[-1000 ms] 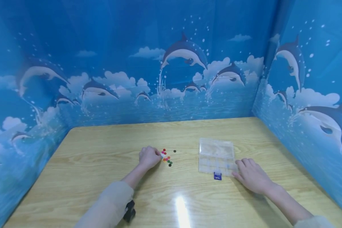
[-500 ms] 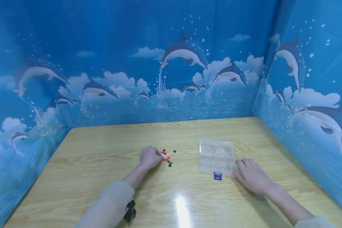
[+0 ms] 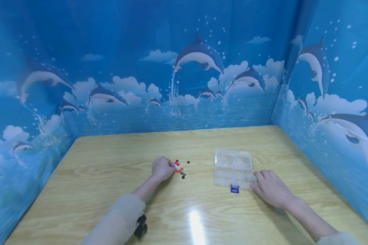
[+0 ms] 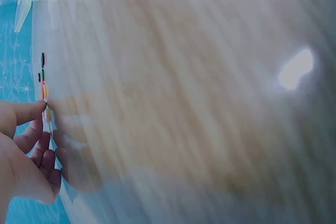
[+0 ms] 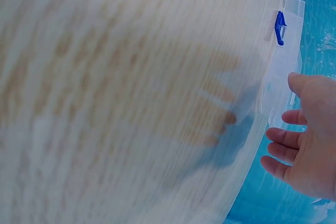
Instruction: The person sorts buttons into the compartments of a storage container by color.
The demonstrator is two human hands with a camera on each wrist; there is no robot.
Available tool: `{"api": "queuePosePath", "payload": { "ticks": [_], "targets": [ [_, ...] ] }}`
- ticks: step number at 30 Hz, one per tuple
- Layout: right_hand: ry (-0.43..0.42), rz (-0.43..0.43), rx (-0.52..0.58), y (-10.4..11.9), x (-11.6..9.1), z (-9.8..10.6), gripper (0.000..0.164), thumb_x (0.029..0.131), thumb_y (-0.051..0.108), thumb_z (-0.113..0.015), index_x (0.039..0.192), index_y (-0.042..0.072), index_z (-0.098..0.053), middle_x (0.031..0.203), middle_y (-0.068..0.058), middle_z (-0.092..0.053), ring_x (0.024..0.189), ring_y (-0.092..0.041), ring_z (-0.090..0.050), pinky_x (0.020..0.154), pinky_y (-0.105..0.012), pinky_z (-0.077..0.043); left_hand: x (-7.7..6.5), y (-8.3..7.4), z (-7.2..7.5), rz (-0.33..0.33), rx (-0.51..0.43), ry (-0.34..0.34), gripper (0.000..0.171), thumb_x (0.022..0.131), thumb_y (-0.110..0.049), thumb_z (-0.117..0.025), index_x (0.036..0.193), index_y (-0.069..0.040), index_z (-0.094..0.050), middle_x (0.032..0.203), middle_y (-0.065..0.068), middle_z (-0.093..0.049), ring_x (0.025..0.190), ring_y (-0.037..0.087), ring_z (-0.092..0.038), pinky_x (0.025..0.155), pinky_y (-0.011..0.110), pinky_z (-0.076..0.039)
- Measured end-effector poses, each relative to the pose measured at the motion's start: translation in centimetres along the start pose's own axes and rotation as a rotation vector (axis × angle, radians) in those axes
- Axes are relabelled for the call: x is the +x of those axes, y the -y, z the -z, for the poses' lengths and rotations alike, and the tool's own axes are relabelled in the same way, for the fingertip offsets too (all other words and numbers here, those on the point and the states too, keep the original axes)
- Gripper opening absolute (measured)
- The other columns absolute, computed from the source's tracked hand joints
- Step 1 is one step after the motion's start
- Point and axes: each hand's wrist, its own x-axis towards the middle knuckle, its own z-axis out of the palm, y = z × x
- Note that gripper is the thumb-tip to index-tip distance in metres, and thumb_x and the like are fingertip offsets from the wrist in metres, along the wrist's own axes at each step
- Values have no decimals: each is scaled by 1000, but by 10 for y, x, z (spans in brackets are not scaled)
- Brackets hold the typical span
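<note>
Small coloured discs point(image 3: 182, 173), perhaps buttons or beads, lie loosely grouped on the table: red, pink, orange, green and dark ones. My left hand point(image 3: 162, 168) reaches to the left side of this group, thumb and forefinger low among the discs. In the left wrist view its fingers are bent and the tips are close together; whether a disc is between them is too small to tell. A transparent plastic compartment box point(image 3: 233, 159) stands to the right, its lid laid back and a blue latch point(image 3: 234, 189) in front. My right hand point(image 3: 271, 189) rests at the box's right edge, fingers relaxed.
The wooden table point(image 3: 110, 149) ends against printed dolphin curtains point(image 3: 199, 88) at the back and sides. One dark disc point(image 3: 188, 162) lies apart, behind the group. A black object point(image 3: 140, 226) sits at the left sleeve.
My left hand has shifted slightly right, closer in among the discs. My right hand and the box have stayed where they were.
</note>
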Motion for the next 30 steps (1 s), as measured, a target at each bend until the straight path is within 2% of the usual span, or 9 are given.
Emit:
{"api": "queuePosePath", "payload": {
  "ticks": [5,11,18,25,30],
  "targets": [
    [9,-8,6,0,0,1,42,86,24,-63,110,-9,-51,99,-21,-54,96,-40,-50,80,-52,-43,2,1,2,-20,-12,13,11,77,-18,-73,68,-12,-69,78,-2,-60,86,22,-47,91,42,-34],
    [6,-6,9,0,0,1,42,86,24,-63,110,-9,-52,98,-21,-53,96,-40,-50,80,-51,-44,5,6,3,-41,-61,14,8,79,-16,-70,74,-10,-71,80,-1,-63,84,20,-49,86,41,-38],
    [6,-1,2,0,0,0,43,86,24,-63,110,-9,-51,98,-21,-54,95,-40,-50,80,-51,-44,6,9,4,-76,-142,-13,8,82,-8,-65,75,-8,-68,79,1,-60,72,16,-52,68,32,-44],
    [6,17,-14,-1,1,1,43,86,23,-64,110,-10,-52,99,-22,-54,95,-39,-50,80,-51,-44,4,9,7,-118,-241,-47,4,83,-6,-62,81,-4,-65,90,7,-55,84,20,-50,78,37,-44],
    [8,13,-13,0,0,1,43,86,24,-64,110,-10,-52,99,-22,-54,95,-39,-51,79,-51,-44,4,7,10,-146,-259,-59,8,85,-8,-63,78,-6,-62,93,8,-55,93,25,-51,85,42,-43]
  ]
}}
